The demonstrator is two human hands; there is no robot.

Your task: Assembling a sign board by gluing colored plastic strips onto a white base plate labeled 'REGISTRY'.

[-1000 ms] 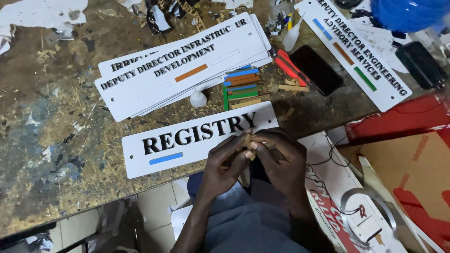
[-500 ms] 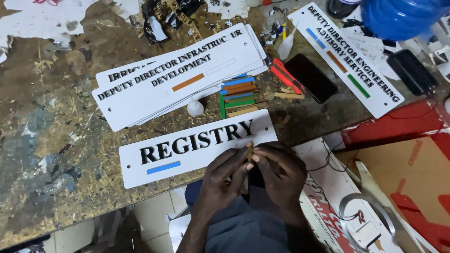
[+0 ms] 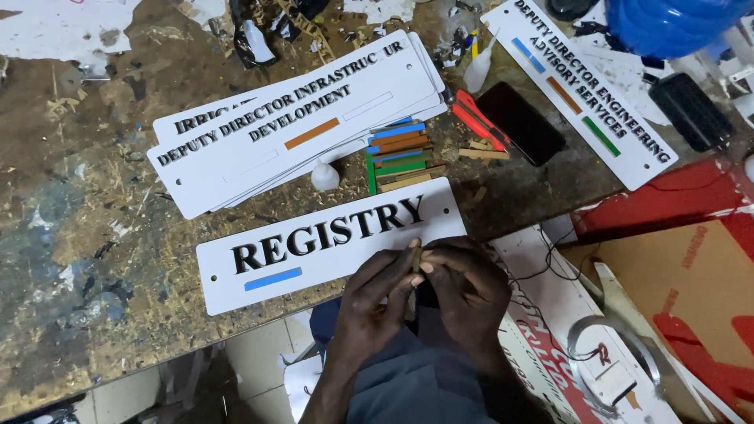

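Both hands meet at six o'clock: left hand (image 3: 375,302) and right hand (image 3: 463,286) pinch a small brown strip (image 3: 417,256) at the white sign's (image 3: 330,243) lower edge. Risk: the strip slipping from fingertips, landing crooked.

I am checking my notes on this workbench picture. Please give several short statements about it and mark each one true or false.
1. Both hands, left hand and right hand, pinch one small brown strip. True.
2. The nearest white sign carries a red bar. False: its bar is blue.
3. A dark phone lies flat on the bench. True.
4. The stack of coloured strips rests on top of the nearest sign. False: it lies on the bench beyond it.
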